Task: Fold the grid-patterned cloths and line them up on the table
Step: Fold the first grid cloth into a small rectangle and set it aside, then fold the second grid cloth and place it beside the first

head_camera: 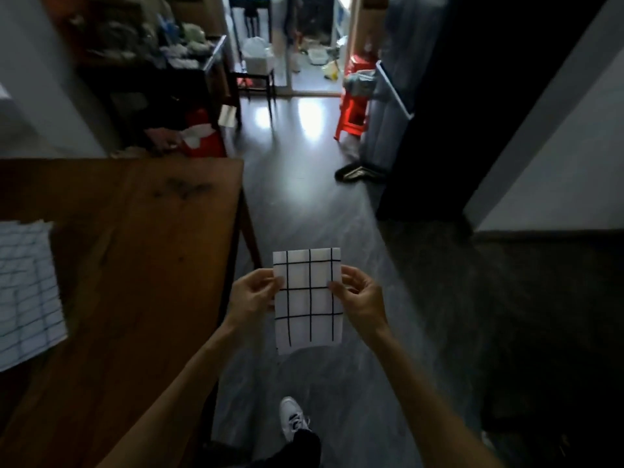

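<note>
1. The left hand (254, 289) is pinching the left edge of a folded cloth (309, 300), thumb lying over the front and the fingers curled behind it.
2. The right hand (359, 295) is doing the same on the right edge, thumb tip pressing on the front face near a black line, the other fingers tucked behind.
3. The cloth is hanging between the two hands, held out in the air over the floor (337, 204), not over the table. It is white with a black grid, folded to a narrow upright rectangle; its top edge is standing above the hands and its lower part is drooping below them.
4. Both forearms are reaching forward from the bottom of the view, bare, meeting at the cloth.
5. Below the cloth, a white shoe (293, 418) is stepping on the grey floor, with a dark trouser leg just behind it.
6. To the left of the hands, the wooden table (141, 258) is standing with its right edge just beside the left forearm.
7. On the far left side of the table, well apart from the hands, another grid cloth (25, 288) is lying flat, partly cut off by the edge of the view; it is too blurred to tell how it is folded.
8. Farther off, a red stool (353, 111) is standing by a doorway, and a dark chair (251, 45) is standing beyond it.
</note>
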The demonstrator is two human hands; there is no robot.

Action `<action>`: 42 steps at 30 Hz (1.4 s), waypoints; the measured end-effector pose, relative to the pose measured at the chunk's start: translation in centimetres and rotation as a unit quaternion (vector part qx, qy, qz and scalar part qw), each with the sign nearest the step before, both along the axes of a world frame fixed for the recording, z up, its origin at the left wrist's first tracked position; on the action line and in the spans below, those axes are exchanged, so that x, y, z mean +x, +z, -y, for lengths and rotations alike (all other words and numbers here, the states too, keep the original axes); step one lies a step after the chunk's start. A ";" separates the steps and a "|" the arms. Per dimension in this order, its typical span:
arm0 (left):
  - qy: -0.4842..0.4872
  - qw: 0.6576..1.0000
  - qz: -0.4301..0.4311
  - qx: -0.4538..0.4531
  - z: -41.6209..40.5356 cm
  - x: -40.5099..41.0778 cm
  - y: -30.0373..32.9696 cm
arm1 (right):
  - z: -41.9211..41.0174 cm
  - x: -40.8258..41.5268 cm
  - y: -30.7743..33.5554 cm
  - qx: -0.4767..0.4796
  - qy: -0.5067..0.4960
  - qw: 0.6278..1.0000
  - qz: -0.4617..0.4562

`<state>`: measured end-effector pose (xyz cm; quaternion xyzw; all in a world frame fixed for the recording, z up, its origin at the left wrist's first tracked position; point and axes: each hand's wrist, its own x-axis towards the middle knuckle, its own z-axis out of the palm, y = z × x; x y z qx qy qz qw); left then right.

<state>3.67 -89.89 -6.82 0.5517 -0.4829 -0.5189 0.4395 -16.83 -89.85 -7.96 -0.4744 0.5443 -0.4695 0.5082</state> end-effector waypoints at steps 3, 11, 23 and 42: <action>0.056 0.998 -0.028 -0.001 3.7 3.6 -1.5 | 5.5 3.4 -0.2 0.007 0.056 0.998 -0.016; 0.247 0.963 -0.101 0.030 9.8 11.0 -3.7 | 18.9 13.7 -0.1 0.012 0.220 0.971 -0.092; 0.562 0.817 -0.049 0.124 13.2 19.1 -8.6 | 31.5 31.4 -6.7 -0.047 0.515 0.837 -0.179; 0.651 0.707 -0.064 0.269 25.2 23.8 -15.3 | 44.5 42.5 -14.8 -0.075 0.608 0.733 -0.294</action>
